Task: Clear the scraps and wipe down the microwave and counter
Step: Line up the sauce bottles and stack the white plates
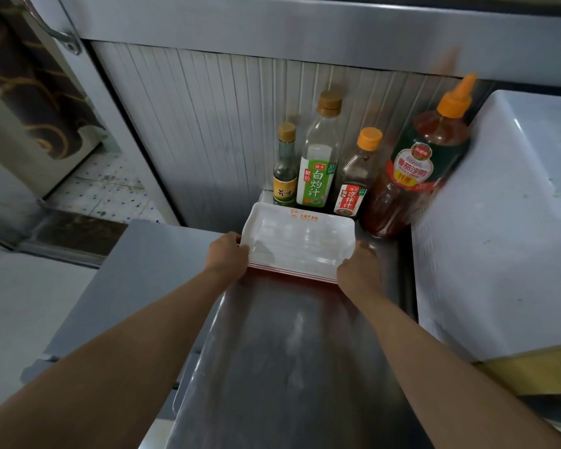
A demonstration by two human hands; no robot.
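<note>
Hands grip a stack of white trays (pixel 300 244) at the worktop's (pixel 292 367) far end: left hand (pixel 229 254) and right hand (pixel 358 270) on opposite short edges. Pushed further, it could topple the sauce bottles just behind: 白灼汁 (pixel 318 157), 凉拌汁 (pixel 353 179), 番茄沙司 (pixel 415 170).
</note>
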